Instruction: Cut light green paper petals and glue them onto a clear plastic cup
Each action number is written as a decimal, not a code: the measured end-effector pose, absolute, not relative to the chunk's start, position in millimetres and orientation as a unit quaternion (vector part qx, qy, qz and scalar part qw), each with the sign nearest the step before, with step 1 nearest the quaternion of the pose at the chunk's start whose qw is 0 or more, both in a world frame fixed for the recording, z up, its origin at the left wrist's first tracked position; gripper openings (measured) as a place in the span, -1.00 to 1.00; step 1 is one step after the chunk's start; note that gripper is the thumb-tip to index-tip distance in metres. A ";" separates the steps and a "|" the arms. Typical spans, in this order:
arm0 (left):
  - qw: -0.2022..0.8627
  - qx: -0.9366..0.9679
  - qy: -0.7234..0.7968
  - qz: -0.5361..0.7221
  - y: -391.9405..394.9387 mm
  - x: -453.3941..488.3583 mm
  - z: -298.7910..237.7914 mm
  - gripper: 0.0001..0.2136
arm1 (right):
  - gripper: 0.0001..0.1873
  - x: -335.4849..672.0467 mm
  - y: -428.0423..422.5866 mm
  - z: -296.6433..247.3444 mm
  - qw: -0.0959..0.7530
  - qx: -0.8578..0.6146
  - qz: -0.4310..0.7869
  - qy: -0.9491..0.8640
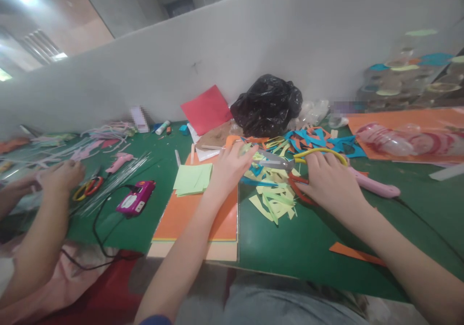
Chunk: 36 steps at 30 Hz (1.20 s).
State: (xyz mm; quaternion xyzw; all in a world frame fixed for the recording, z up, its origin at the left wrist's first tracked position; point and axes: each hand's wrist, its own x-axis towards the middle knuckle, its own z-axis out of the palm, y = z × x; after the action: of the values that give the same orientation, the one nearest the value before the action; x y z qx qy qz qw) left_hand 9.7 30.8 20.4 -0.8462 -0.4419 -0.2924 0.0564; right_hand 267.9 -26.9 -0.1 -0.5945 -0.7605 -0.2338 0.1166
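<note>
My right hand (331,180) is closed around scissors (277,162) with yellow and orange handles; their blades point left toward my other hand. My left hand (230,168), fingers curled, pinches a small piece of light green paper (247,148) close to the blade tips; the fingers partly cover it. Just beyond these fingertips shows something orange (232,140), too blurred to name. Under the scissors lies a heap of pale green paper scraps (277,199). To the left of my left forearm, light green paper squares (192,177) rest on a stack of orange sheets (181,216).
A pink glue gun (377,182) lies right of my right hand, its cord trailing right. Behind are a black plastic bag (268,105), red paper (206,108) and blue scraps (311,139). At left are a purple device (136,198) and another person's hand (63,176).
</note>
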 end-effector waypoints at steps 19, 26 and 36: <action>-0.007 -0.846 -0.431 -0.315 29.5 9.6 21.3 -0.82 | -0.63 273.0 -23.7 -5.0 0.123 -0.603 -0.201 -0.762; -0.213 -0.678 -0.472 -0.521 32.5 8.7 24.9 -0.66 | -0.51 267.8 -23.8 17.9 0.146 -0.689 0.100 -0.702; -0.530 -0.496 -0.377 -0.576 33.3 16.3 28.3 -0.53 | -0.31 262.6 -33.2 32.0 0.165 -0.534 0.542 -0.627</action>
State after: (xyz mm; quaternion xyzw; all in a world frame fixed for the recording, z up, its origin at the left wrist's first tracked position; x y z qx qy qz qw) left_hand 16.3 33.3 28.3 -0.4958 -0.3770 -0.5758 -0.5297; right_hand 262.6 -33.2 32.0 -0.5341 -0.6274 0.5420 0.1652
